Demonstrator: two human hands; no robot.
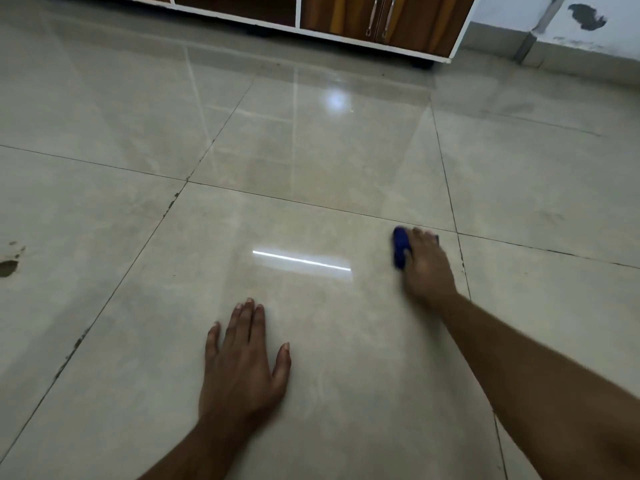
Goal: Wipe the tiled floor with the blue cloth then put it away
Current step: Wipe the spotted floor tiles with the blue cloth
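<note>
I'm seeing the blue cloth [401,249] lying bunched on the tiled floor [311,161], just short of a grout line, with the right hand [424,263] pressing down on it and covering most of it; that hand is blurring, so I cannot tell whether its fingers are curling round the cloth or lying flat. The left hand [244,362] is resting palm-down on the same tile, fingers straight, thumb spread. I'm also making out a wooden cabinet [346,19] standing at the far edge.

No legible text or labels.
</note>
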